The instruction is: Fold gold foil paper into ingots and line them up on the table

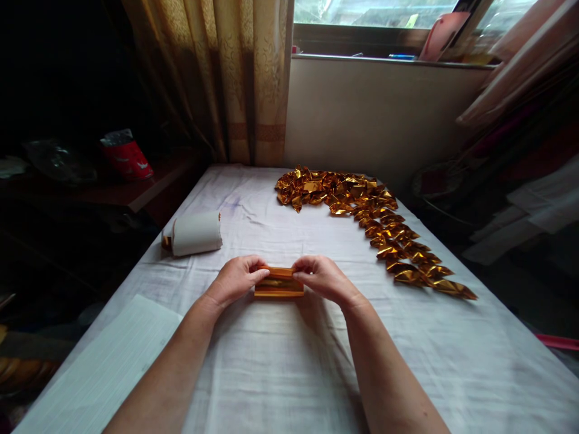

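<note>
A shiny gold foil sheet [279, 284], partly folded with raised long edges, is held just above the white cloth at the middle. My left hand [237, 278] pinches its far left corner between thumb and fingers. At the far right corner, my right hand [323, 277] grips the same sheet in the same way. Many folded gold foil pieces [357, 190] lie heaped at the back right, with a double row of them trailing toward the right edge. Left of my hands rests a thick white-backed roll [198, 233] with gold showing at its ends.
The table has a white cloth [271, 374] over it. A pale lined paper sheet [113, 361] lies at the front left. On a dark side table [149, 190] stands a red container [129, 160] beside clear plastic. A curtain [235, 78] hangs behind; clothes [543, 199] hang at the right.
</note>
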`<control>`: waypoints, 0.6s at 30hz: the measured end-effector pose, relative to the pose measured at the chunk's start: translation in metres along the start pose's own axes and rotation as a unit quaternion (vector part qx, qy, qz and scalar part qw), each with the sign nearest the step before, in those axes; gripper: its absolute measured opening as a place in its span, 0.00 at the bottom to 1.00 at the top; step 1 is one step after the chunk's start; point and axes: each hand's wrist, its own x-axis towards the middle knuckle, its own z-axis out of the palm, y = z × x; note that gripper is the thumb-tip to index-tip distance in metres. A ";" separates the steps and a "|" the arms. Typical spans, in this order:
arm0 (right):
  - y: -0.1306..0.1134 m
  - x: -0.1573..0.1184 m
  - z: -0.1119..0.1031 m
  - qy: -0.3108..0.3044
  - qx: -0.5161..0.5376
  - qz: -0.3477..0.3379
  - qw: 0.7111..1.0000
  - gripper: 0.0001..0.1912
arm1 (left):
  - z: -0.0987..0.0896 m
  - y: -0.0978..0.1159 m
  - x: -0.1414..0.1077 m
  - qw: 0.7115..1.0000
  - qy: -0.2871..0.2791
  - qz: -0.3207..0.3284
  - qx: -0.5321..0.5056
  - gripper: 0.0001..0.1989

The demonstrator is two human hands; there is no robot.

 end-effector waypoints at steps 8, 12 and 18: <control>0.000 -0.001 -0.002 -0.015 -0.011 0.005 1.000 0.13 | 0.001 -0.004 0.001 1.000 -0.001 -0.001 -0.004 0.13; 0.003 0.001 -0.001 -0.012 -0.019 0.011 1.000 0.11 | 0.001 -0.005 0.001 1.000 -0.004 0.002 0.007 0.13; -0.001 0.000 0.002 -0.010 -0.050 0.024 0.998 0.11 | 0.002 -0.008 0.002 0.999 -0.012 0.003 0.034 0.13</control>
